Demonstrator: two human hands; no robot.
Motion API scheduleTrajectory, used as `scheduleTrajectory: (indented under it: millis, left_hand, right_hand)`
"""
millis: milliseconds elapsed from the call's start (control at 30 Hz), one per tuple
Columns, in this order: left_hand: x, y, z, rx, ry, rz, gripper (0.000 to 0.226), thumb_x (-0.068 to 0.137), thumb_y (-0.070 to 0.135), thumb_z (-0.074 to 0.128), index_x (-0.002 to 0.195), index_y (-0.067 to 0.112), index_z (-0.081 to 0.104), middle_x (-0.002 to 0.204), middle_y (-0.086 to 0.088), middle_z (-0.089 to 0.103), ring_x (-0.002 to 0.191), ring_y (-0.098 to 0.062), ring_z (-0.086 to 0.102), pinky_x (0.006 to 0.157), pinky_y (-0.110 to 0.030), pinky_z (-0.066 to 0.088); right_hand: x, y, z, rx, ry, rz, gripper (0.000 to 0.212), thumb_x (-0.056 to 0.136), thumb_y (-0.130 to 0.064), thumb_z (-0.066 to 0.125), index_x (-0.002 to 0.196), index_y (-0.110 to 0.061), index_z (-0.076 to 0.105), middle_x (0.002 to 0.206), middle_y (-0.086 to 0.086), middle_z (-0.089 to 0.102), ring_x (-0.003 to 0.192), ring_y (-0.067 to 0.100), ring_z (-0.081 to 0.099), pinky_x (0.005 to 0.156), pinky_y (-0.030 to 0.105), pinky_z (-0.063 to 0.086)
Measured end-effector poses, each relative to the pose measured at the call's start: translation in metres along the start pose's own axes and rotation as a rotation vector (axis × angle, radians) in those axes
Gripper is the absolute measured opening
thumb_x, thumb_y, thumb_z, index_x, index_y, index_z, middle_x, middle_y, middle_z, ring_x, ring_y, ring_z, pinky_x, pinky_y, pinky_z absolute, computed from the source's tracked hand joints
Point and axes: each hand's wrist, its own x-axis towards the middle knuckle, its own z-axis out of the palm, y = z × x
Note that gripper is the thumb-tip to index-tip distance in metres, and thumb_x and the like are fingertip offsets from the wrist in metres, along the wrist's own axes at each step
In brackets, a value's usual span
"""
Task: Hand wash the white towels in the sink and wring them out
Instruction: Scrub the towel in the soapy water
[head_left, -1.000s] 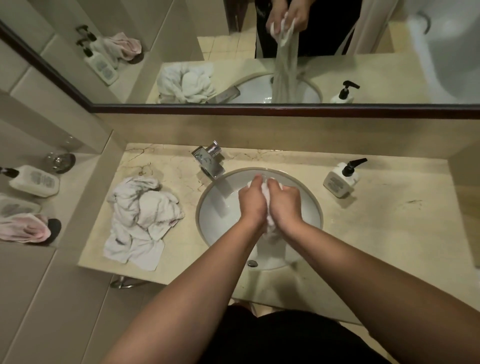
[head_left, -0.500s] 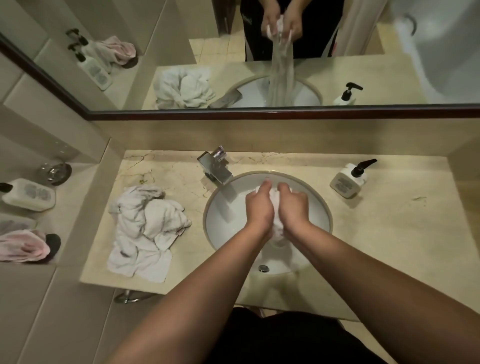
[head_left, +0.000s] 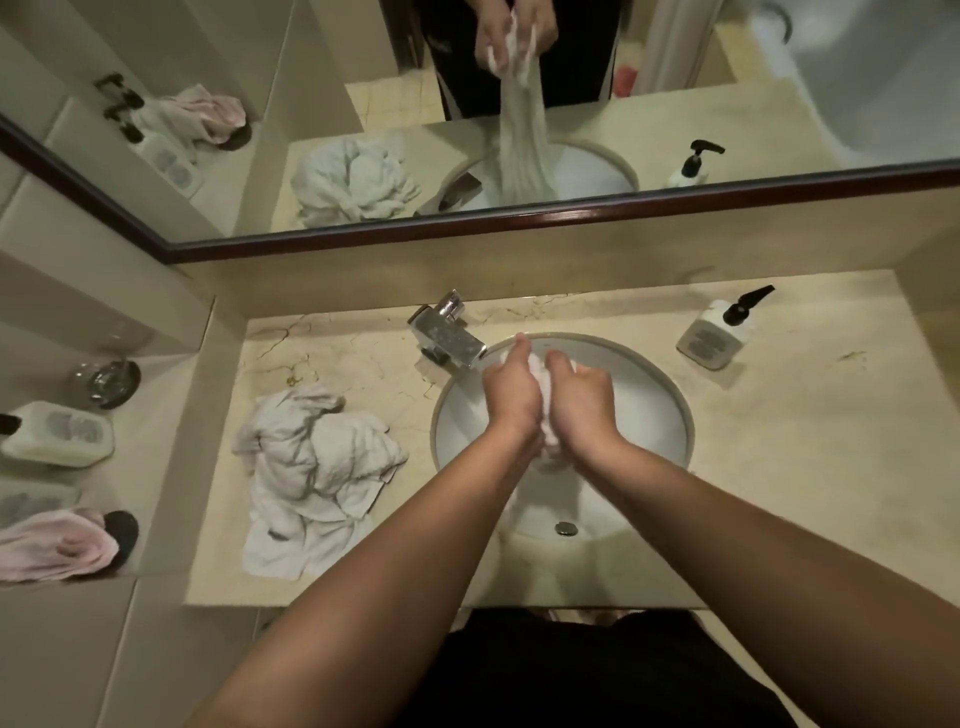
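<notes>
Left hand: the left hand (head_left: 511, 397) is over the sink, fingers curled tight around the white towel.
Right hand: the right hand (head_left: 582, 400) is right beside the left one, and it squeezes the same towel too.
Towel in hands: the white towel (head_left: 540, 376) is bunched up between both hands, above the bowl of the sink. Only a small bit peeks out between the hands. The mirror shows the rest of it hanging down in a long strip into the sink.
Sink: the round white sink (head_left: 649, 410) sits in the counter, with a small metal drain (head_left: 565, 529) near the front.
Tap: a shiny metal tap (head_left: 448, 335) stands at the back left of the sink, just beside the left hand.
Other towels: a pile of white towels (head_left: 314, 475) lies crumpled on the counter (head_left: 805, 457), left of the sink.
Soap bottle: a white pump bottle (head_left: 719, 332) with a black top stands at the back right of the counter. It has a grey label, but the words are too blurry to read.
Side shelf: on the left there is a bottle lying down (head_left: 57, 431) with a grey label, also too blurry to read, a glass cup (head_left: 106, 376), and a pink cloth (head_left: 57, 545).
Mirror: the mirror (head_left: 779, 104) is on the wall behind the counter.
</notes>
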Motion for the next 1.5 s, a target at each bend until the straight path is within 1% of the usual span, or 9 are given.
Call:
scheduleTrajectory:
  millis: [133, 267, 367, 633, 800, 967, 1167, 1300, 1500]
  left_hand:
    - [-0.007, -0.010, -0.001, 0.095, -0.152, 0.024, 0.036, 0.100, 0.020, 0.057, 0.064, 0.016, 0.057, 0.054, 0.004, 0.062, 0.049, -0.010, 0.057, 0.055, -0.021, 0.044]
    - [0.007, -0.003, -0.016, 0.027, -0.026, -0.026, 0.035, 0.099, 0.026, 0.057, 0.065, 0.017, 0.055, 0.062, -0.003, 0.060, 0.058, -0.019, 0.056, 0.066, -0.031, 0.044]
    - [0.003, -0.011, -0.015, 0.066, -0.123, -0.012, 0.030, 0.098, 0.026, 0.058, 0.070, 0.014, 0.062, 0.066, -0.004, 0.066, 0.063, -0.020, 0.061, 0.069, -0.032, 0.047]
    - [0.012, -0.003, -0.031, 0.034, 0.006, -0.050, 0.035, 0.099, 0.024, 0.058, 0.067, 0.013, 0.057, 0.052, 0.004, 0.061, 0.052, -0.014, 0.059, 0.054, -0.023, 0.043]
    - [-0.003, -0.007, -0.022, 0.157, -0.096, 0.014, 0.025, 0.095, 0.024, 0.061, 0.073, 0.012, 0.063, 0.068, -0.005, 0.067, 0.063, -0.020, 0.063, 0.065, -0.030, 0.048]
    - [0.011, 0.009, -0.035, 0.063, 0.017, -0.036, 0.029, 0.098, 0.019, 0.058, 0.071, 0.009, 0.061, 0.055, 0.001, 0.061, 0.041, -0.006, 0.056, 0.039, -0.015, 0.038]
    - [0.002, 0.007, -0.025, 0.123, -0.030, 0.019, 0.024, 0.097, 0.020, 0.060, 0.075, 0.009, 0.063, 0.066, -0.002, 0.062, 0.056, -0.015, 0.058, 0.052, -0.022, 0.043]
    - [0.011, 0.011, -0.033, 0.040, 0.005, -0.041, 0.031, 0.098, 0.020, 0.058, 0.067, 0.013, 0.059, 0.049, 0.004, 0.059, 0.039, -0.005, 0.054, 0.040, -0.015, 0.039]
    - [-0.001, -0.007, -0.021, 0.098, -0.097, 0.025, 0.030, 0.097, 0.021, 0.059, 0.068, 0.013, 0.059, 0.062, -0.001, 0.062, 0.055, -0.015, 0.057, 0.057, -0.023, 0.045]
  right_hand:
    - [0.012, 0.004, 0.001, 0.043, 0.092, 0.070, 0.035, 0.088, -0.033, 0.056, 0.073, -0.004, 0.068, 0.073, 0.011, 0.073, 0.076, 0.034, 0.071, 0.071, 0.044, 0.056]
    - [-0.018, 0.012, 0.015, -0.025, -0.002, -0.027, 0.039, 0.092, -0.034, 0.056, 0.073, 0.000, 0.064, 0.066, 0.014, 0.066, 0.061, 0.026, 0.064, 0.055, 0.031, 0.046]
    - [-0.003, 0.011, 0.012, -0.011, 0.080, -0.009, 0.038, 0.089, -0.034, 0.055, 0.069, -0.003, 0.063, 0.063, 0.010, 0.065, 0.061, 0.027, 0.063, 0.060, 0.035, 0.047]
    - [-0.023, 0.013, 0.028, -0.047, -0.018, -0.027, 0.038, 0.094, -0.032, 0.056, 0.068, -0.003, 0.062, 0.059, 0.008, 0.062, 0.053, 0.023, 0.060, 0.049, 0.023, 0.040]
    - [0.003, 0.004, 0.021, 0.002, 0.126, 0.042, 0.031, 0.089, -0.030, 0.055, 0.069, -0.007, 0.063, 0.067, 0.009, 0.066, 0.068, 0.031, 0.064, 0.062, 0.034, 0.045]
    - [-0.015, 0.009, 0.040, -0.063, -0.006, -0.054, 0.040, 0.092, -0.036, 0.056, 0.064, -0.009, 0.063, 0.061, 0.009, 0.066, 0.057, 0.026, 0.063, 0.054, 0.027, 0.041]
    - [0.007, -0.001, 0.033, 0.002, 0.087, 0.015, 0.033, 0.089, -0.029, 0.056, 0.065, -0.007, 0.061, 0.062, 0.009, 0.063, 0.063, 0.028, 0.059, 0.060, 0.035, 0.043]
    - [-0.014, 0.009, 0.041, -0.065, -0.003, -0.072, 0.042, 0.090, -0.036, 0.058, 0.072, 0.000, 0.066, 0.071, 0.019, 0.070, 0.066, 0.029, 0.066, 0.061, 0.034, 0.048]
    - [0.008, 0.004, 0.020, -0.031, 0.126, -0.012, 0.037, 0.090, -0.028, 0.054, 0.059, -0.009, 0.060, 0.060, 0.006, 0.064, 0.065, 0.029, 0.062, 0.064, 0.038, 0.048]
